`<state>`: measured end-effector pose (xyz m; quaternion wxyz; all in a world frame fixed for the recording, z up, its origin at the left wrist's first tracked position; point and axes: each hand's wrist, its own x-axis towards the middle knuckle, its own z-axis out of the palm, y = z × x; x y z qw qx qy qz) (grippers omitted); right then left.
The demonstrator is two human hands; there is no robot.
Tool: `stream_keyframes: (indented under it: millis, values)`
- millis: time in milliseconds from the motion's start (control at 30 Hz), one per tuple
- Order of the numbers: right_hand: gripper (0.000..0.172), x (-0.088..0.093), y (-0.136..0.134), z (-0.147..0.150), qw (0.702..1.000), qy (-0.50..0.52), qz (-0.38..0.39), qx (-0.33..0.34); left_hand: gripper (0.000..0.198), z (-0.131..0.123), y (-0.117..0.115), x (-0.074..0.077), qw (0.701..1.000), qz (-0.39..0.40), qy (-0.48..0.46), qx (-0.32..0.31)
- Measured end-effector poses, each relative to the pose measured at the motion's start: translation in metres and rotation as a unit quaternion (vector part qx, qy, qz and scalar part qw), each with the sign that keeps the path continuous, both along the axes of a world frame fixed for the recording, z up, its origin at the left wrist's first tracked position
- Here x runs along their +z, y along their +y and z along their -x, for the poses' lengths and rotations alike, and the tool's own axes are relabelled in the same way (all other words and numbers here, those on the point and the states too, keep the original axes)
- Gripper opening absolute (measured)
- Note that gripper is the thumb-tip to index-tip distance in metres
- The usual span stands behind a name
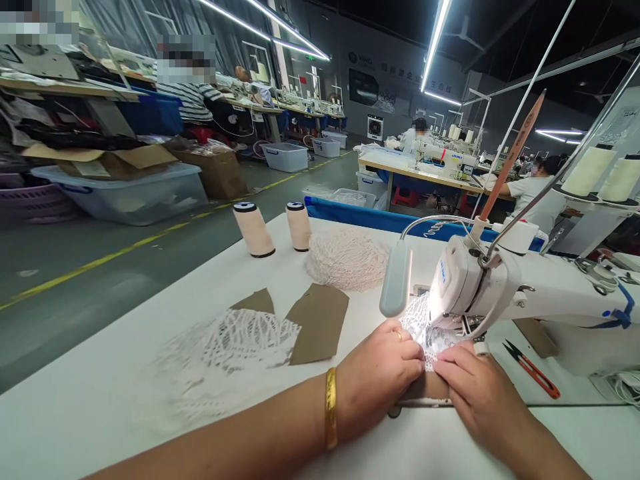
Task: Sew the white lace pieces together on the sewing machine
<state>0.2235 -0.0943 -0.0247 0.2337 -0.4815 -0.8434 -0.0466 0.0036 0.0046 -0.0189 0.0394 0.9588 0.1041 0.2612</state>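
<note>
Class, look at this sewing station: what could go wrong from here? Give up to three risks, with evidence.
1. The left hand and right hand sit close to the sewing machine head, so a fingertip might get caught.
2. The white lace there is openwork, so it could snag or pucker.
3. The snips lie uncovered beyond the right hand; a careless reach might bring a nick.

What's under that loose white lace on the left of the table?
A small brown piece and a larger brown piece jut out at the edge of the white lace. What lies beneath its middle is covered.
</note>
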Motion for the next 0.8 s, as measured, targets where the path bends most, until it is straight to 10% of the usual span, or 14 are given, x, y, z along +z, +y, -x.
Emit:
stream_keyframes:
  millis: [800]
  values:
    - [0.038,-0.006,0.008,-0.004,0.998,0.012,-0.035,-0.059,0.020,-0.003,0.016,0.016,0.991,0.032,0.050,0.123]
